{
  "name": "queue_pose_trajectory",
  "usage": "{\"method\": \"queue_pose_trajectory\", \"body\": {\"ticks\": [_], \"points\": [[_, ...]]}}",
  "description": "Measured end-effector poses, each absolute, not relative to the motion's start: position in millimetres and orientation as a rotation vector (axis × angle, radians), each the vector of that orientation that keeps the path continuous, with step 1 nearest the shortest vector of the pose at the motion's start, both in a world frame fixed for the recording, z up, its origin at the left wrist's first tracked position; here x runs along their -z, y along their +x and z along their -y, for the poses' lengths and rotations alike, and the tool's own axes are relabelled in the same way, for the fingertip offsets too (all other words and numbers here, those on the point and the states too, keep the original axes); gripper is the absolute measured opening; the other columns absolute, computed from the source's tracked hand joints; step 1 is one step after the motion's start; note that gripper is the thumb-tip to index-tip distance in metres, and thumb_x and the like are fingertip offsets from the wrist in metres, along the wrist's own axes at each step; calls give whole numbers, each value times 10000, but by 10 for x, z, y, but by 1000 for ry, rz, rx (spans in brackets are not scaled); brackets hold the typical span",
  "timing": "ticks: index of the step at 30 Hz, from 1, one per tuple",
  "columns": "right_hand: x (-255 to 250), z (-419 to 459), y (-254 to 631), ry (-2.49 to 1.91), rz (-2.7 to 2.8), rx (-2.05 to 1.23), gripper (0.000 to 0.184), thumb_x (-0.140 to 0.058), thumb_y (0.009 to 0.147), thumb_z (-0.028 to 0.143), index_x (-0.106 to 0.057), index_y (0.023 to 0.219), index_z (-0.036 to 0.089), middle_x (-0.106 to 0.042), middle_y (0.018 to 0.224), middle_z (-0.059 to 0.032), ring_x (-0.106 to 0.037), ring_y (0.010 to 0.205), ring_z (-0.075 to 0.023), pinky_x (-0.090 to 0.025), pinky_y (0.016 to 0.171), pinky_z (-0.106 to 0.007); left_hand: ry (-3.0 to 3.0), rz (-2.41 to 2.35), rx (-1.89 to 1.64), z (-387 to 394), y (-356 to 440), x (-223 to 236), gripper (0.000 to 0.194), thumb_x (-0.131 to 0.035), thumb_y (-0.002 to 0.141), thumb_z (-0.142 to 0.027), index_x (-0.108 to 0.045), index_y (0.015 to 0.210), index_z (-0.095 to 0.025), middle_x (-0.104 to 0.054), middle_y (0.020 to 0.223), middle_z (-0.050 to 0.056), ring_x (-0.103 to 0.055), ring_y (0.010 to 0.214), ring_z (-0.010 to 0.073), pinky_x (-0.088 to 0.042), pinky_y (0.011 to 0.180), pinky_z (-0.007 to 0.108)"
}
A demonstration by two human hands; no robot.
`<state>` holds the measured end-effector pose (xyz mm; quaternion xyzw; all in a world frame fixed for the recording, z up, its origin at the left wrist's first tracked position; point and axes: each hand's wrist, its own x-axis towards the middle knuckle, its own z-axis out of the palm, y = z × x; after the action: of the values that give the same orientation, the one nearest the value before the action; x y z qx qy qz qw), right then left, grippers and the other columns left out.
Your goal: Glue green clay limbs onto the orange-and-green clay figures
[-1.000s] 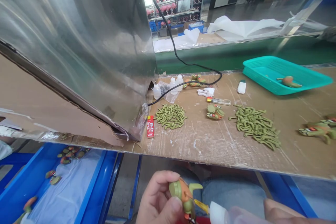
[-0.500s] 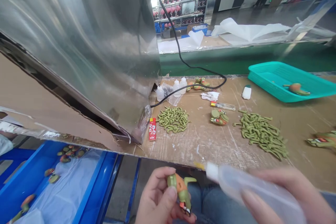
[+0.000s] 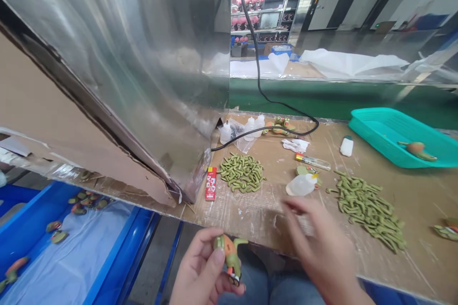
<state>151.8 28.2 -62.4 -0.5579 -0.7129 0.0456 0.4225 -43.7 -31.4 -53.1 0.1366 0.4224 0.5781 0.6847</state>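
Note:
My left hand (image 3: 202, 271) is closed round a small orange and green toy figure (image 3: 229, 256), held below the table's front edge over my lap. My right hand (image 3: 322, 248) hovers over the cardboard-covered table (image 3: 272, 200), blurred by motion, with fingers spread and nothing in them. A clear squeeze bottle (image 3: 301, 184) lies on its side on the table just beyond those fingers. Piles of small green curved parts lie on either side: one pile (image 3: 242, 173) at the middle, a larger pile (image 3: 368, 205) to the right.
A big metal sheet (image 3: 125, 57) backed with cardboard leans at the left. A teal tray (image 3: 397, 128) holds one figure. Small glue bottles (image 3: 243, 128), a black cable (image 3: 272, 102), a red packet (image 3: 211, 183) and more figures lie about. Blue bins (image 3: 53, 248) sit below left.
My right hand has set the squeeze bottle down on the table and drawn back empty. The left hand keeps hold of the figure. The view has tilted up and leftward.

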Motion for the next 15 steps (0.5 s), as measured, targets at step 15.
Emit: {"method": "queue_pose_trajectory", "body": {"ticks": [15], "points": [[769, -780, 1125, -1339, 2177, -251, 66, -525, 844, 114, -557, 878, 161, -521, 849, -41, -480, 832, -221, -412, 728, -361, 302, -972, -1343, 335, -510, 524, 257, -812, 579, -256, -696, 804, -207, -702, 597, -13, -606, 469, 125, -575, 396, 289]]}}
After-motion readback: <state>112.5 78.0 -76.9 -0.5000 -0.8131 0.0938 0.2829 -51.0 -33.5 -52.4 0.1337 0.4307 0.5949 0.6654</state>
